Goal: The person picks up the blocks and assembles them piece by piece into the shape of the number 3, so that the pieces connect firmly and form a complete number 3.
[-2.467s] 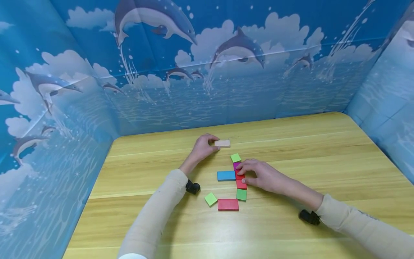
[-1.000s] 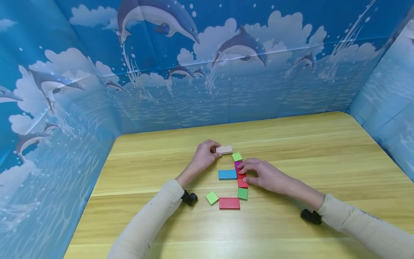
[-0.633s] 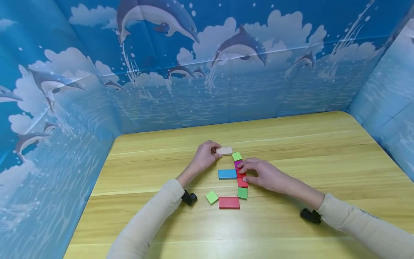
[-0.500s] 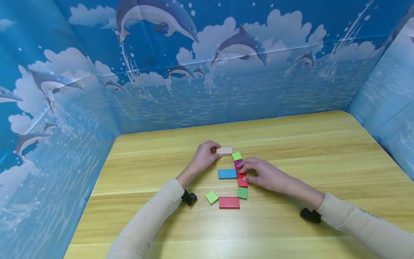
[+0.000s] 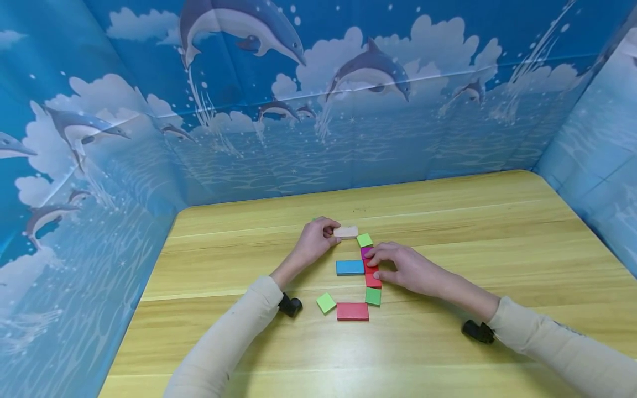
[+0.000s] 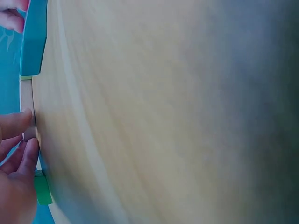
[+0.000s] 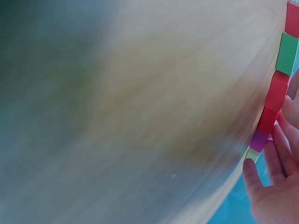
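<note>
My left hand (image 5: pixel 314 240) pinches a pale wooden block (image 5: pixel 346 232) between thumb and fingers. Its right end sits against a lime green block (image 5: pixel 365 240). Below that, a column runs towards me: a purple block (image 5: pixel 365 252), two red blocks (image 5: pixel 372 281) and a green block (image 5: pixel 373 297). My right hand (image 5: pixel 409 269) rests fingertips on the purple and red blocks, thumb at the lower red one; in the right wrist view its fingers lie fairly straight along the column. A blue block (image 5: pixel 350 268) juts left from the column's middle.
Nearer me lie a long red block (image 5: pixel 352 312) and a tilted lime block (image 5: pixel 325 303). Another green block (image 6: pixel 43 189) shows beyond my left hand in the left wrist view. Dolphin-printed cloth (image 5: pixel 348 160) walls the wooden table (image 5: pixel 448 221) at back and sides.
My left hand has brought the pale block towards me and slightly right, up to the lime block. A sliver of green now shows behind that hand. My right hand stays at the column.
</note>
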`<state>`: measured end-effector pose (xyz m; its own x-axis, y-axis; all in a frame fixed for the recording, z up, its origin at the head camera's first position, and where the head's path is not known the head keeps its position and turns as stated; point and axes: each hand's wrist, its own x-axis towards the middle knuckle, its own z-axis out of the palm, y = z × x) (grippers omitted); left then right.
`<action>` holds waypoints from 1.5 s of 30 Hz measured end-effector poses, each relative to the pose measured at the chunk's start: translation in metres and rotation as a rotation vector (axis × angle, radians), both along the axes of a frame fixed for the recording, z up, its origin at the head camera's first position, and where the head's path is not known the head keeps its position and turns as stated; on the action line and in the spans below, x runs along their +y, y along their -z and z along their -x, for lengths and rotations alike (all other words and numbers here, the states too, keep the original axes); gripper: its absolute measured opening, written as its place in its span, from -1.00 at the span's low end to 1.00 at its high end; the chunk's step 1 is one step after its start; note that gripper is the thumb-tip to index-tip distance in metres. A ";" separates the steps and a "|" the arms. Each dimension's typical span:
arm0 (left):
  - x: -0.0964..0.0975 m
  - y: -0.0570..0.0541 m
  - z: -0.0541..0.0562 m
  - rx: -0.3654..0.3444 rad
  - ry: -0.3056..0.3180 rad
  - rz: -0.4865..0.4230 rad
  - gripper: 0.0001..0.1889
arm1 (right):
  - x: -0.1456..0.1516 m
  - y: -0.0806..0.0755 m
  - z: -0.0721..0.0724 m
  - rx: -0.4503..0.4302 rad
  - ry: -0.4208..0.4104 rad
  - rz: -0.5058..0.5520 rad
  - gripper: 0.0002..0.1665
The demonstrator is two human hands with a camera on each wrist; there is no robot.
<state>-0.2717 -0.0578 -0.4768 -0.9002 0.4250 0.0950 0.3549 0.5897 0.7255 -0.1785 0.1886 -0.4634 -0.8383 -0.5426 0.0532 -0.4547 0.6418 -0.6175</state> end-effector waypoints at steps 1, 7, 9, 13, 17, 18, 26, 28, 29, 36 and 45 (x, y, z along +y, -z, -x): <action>0.000 0.000 0.000 -0.004 0.001 -0.009 -0.66 | 0.000 0.000 0.000 0.000 -0.002 0.000 -0.71; -0.003 0.001 0.000 -0.011 -0.009 -0.048 -0.60 | 0.001 0.001 0.000 0.004 -0.006 0.003 -0.71; -0.005 0.001 0.000 -0.007 -0.015 -0.070 -0.59 | 0.001 0.002 0.000 0.006 -0.006 0.003 -0.71; -0.010 -0.002 0.001 0.009 -0.040 -0.118 -0.62 | 0.001 0.001 0.001 0.002 -0.007 0.001 -0.70; -0.016 -0.002 0.003 0.052 -0.094 -0.140 -0.67 | 0.001 0.001 0.001 0.001 -0.005 0.000 -0.70; -0.017 -0.002 0.004 0.062 -0.109 -0.149 -0.67 | 0.001 0.001 0.001 0.002 -0.006 0.000 -0.70; -0.022 -0.005 0.008 0.102 -0.204 -0.133 -0.59 | 0.002 0.001 0.001 0.007 -0.010 0.003 -0.70; -0.023 -0.005 0.009 0.099 -0.226 -0.107 -0.57 | 0.002 0.001 0.001 0.006 -0.011 0.006 -0.70; -0.024 -0.005 0.009 0.098 -0.237 -0.091 -0.56 | 0.002 0.001 0.001 0.005 -0.012 0.006 -0.70; -0.028 -0.002 0.008 0.077 -0.256 -0.017 -0.53 | 0.001 0.001 0.001 0.000 -0.019 0.011 -0.70; -0.029 0.002 0.006 0.078 -0.260 -0.026 -0.57 | 0.001 0.000 0.000 -0.005 -0.014 0.012 -0.70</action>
